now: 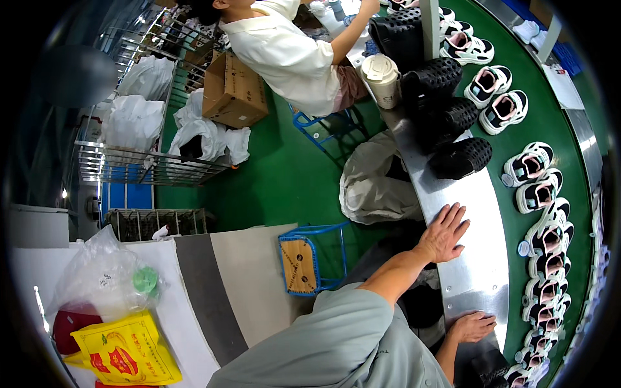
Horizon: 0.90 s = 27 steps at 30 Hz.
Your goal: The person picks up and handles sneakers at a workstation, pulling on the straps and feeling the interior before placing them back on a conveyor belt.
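The left hand [445,231] lies palm down with fingers spread on the metal worktop [475,265], gripping nothing. The right hand [473,328], nearer the worktop's other end, also rests palm down, fingers loosely extended, apparently holding nothing. Black perforated shoes [460,158] stand just beyond the left hand's fingertips, with a lidded cup [381,81] farther past them. Alongside both hands, white-and-black sneakers [541,193] line a green belt [579,194].

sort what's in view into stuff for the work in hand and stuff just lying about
Likely for the work:
metal ledge under left hand and right hand
sneakers on green belt
black perforated shoe-shaped pieces

Seemingly just lying about:
lidded cup
yellow bag
cardboard box
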Motion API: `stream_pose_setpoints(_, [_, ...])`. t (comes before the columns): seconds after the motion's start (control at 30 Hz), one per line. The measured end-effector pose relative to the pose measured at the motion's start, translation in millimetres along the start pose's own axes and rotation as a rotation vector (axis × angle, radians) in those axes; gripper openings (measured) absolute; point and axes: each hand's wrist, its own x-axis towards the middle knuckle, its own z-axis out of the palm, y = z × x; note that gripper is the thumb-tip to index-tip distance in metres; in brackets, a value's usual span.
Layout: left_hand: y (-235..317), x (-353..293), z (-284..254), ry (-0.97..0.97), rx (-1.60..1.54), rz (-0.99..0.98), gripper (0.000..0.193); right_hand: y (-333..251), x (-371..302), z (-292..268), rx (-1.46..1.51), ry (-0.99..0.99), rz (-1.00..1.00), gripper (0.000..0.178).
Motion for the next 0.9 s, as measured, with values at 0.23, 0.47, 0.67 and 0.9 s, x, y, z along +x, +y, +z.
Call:
stream_pose_setpoints(0.23, [-1, 11, 14, 0.035, -0.006, 0.058, 0.079, -6, -3, -14, 0.132, -0.024, 0.037, 0.05])
stream_pose_setpoints(0.47, [-12, 4, 12, 0.102, 0.06, 0.08, 0.073, -27, 3, -35, 0.128, -0.132, 0.068, 0.062])
stream_pose_setpoints(0.67, [-8, 4, 7, 0.073, 0.077, 0.116, 0.073, -33, 7, -53, 0.152, -0.18, 0.217, 0.064])
stream_pose_setpoints(0.9, [-6, 3, 5, 0.034, 0.157, 0.116, 0.072, -35, 6, -58, 0.232, -0.249, 0.224, 0.065])
